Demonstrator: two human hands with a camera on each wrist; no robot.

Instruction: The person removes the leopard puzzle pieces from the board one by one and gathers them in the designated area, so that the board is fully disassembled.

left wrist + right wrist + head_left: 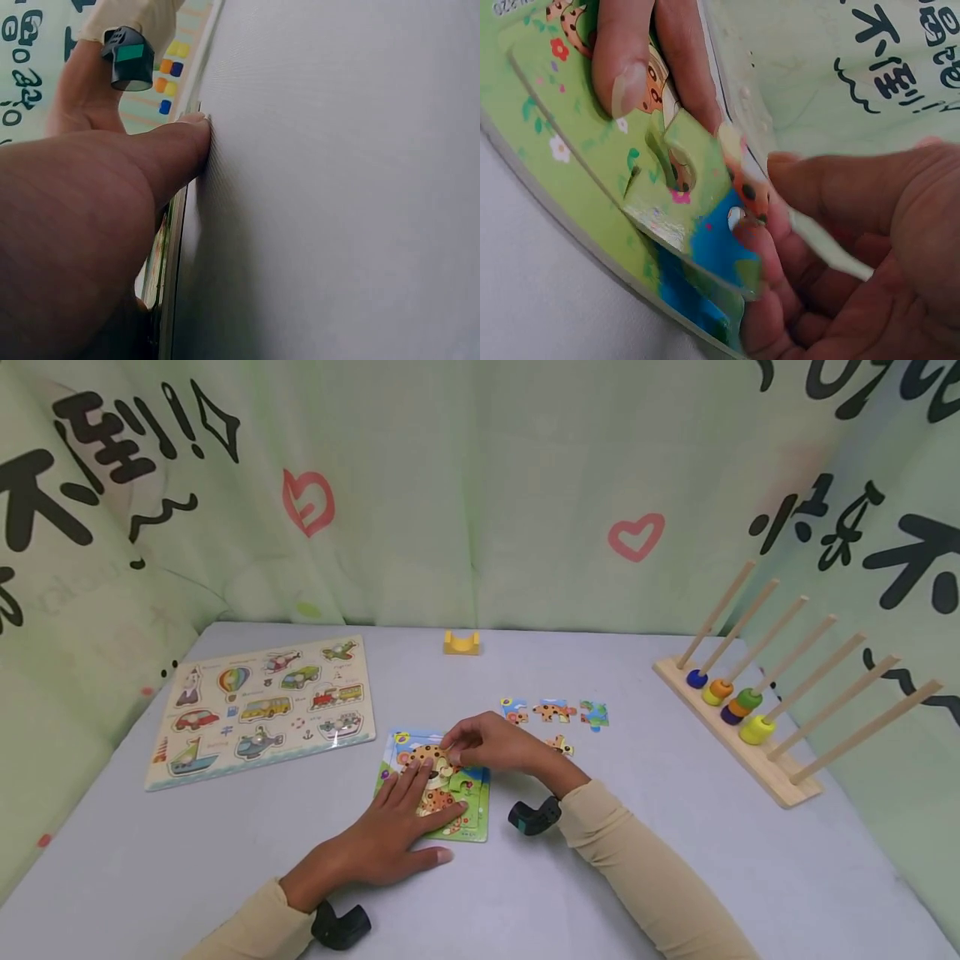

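Note:
A leopard jigsaw puzzle (474,828) in a green-bordered tray lies on the table. My left hand (390,831) rests spread over its left and lower part, fingers fairly straight, thumb on the table by the lower edge. At the upper right of the picture, my right hand (497,743) has curled fingers and pinches a puzzle piece, mostly hidden from above. The right wrist view shows a green and blue puzzle piece (716,232) sitting tilted and raised from the tray, with the right fingertips at its edge.
Several loose puzzle pieces (555,710) lie right of the tray. A vehicle picture board (258,714) is at the left, and a yellow block (461,643) at the back. A wooden peg stand (780,777) with coloured beads (757,730) stands at the right.

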